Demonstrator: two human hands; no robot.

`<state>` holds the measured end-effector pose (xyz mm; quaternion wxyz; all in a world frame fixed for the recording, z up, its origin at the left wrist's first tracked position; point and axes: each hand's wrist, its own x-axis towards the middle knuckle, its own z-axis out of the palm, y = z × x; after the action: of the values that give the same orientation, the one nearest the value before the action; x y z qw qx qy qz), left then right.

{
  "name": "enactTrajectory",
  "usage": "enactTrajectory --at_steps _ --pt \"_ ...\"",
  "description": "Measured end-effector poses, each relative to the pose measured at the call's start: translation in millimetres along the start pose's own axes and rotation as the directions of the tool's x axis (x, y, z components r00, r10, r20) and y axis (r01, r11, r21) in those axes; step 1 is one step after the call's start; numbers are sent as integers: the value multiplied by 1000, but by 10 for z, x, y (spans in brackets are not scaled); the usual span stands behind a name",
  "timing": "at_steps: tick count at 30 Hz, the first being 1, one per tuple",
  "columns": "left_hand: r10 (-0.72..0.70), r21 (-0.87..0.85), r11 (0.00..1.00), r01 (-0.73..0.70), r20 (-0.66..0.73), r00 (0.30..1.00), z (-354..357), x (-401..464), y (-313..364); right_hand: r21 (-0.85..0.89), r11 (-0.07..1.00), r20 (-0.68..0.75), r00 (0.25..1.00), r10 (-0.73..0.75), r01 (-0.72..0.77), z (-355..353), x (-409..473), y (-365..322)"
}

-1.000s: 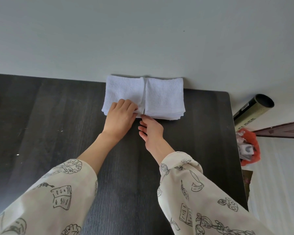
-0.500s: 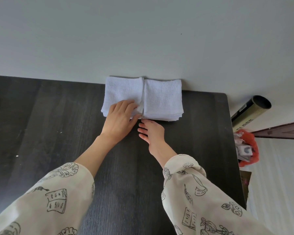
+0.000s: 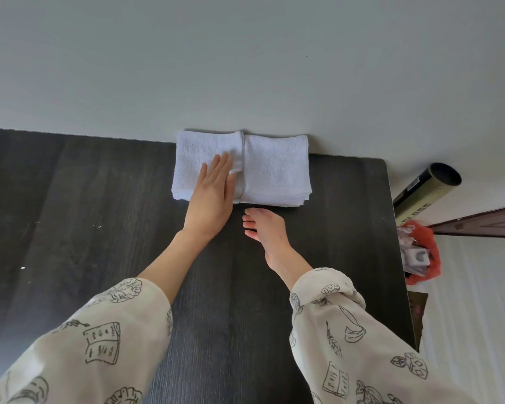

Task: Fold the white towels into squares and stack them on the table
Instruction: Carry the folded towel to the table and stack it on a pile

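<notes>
Two piles of white terry towels sit side by side, touching, at the far edge of the dark wood-grain table (image 3: 99, 228), against the pale wall. The right-hand pile (image 3: 276, 173) looks squared and several layers deep. The left-hand pile (image 3: 199, 158) has a slight ruck near its inner edge, where the person's left hand (image 3: 213, 193) presses flat, fingers straight. The right hand (image 3: 264, 225) rests on the table just before the piles, its grip loosely curled, holding nothing. Folding appears nearly done; no unfolded towel shows.
</notes>
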<state>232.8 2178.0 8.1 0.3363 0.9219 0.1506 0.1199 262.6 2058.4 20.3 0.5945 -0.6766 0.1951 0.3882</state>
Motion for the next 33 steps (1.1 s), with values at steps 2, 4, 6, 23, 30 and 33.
enactTrajectory --at_steps 2,4,6,23,30,33 --pt "37 15 999 -37 5 999 2 -9 28 -2 1000 6 1000 2 -2 -2 4 1" --pt "89 122 988 -95 54 995 23 -34 1 1 1000 16 1000 -7 7 -7 6 11" --pt "112 239 962 -136 109 988 34 -73 -50 7 1000 19 1000 -6 6 -11 13 15" --pt "-39 348 934 -79 319 947 -138 278 -87 -375 899 26 972 -234 227 -54 -34 52" --pt "-42 528 841 -116 277 960 -121 360 -152 -886 -139 249 201 -947 442 -170 142 -283" --pt "-59 578 810 -97 246 968 -75 380 -181 -908 -127 333 504 -797 400 -107 347 -527"
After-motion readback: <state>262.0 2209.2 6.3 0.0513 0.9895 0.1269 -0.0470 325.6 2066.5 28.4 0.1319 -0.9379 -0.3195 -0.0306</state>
